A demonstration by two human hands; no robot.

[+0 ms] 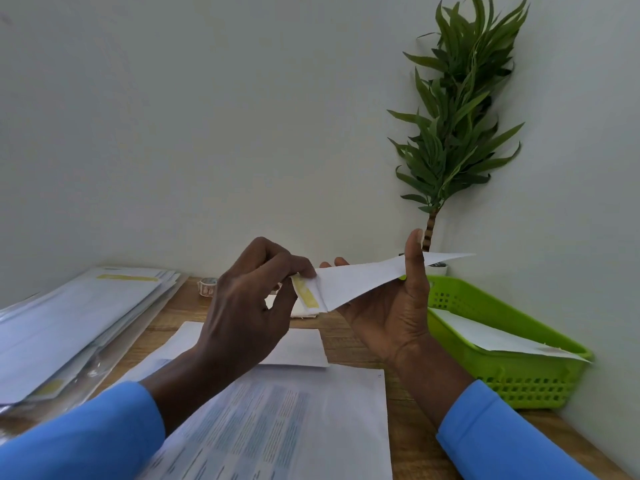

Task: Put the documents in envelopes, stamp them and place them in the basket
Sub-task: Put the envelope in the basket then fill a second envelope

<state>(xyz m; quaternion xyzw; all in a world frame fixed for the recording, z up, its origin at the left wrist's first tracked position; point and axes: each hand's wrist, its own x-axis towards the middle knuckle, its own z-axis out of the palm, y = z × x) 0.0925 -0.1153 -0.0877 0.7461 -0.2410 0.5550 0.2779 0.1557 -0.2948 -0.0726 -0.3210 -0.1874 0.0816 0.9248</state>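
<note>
**Two hands on one envelope, held above the desk**

Your left hand (249,306) pinches the flap end of the envelope (363,278), fingers curled beside the yellow adhesive strip (308,296). Your right hand (398,306) grasps its middle, thumb upright on the near face, fingers behind. It hangs tilted over the wooden desk (408,427). Printed documents (277,427) lie beneath, nearer you. A stack of envelopes (69,323) sits at left. At right, the green basket (519,382) holds a second envelope (485,334).
</note>
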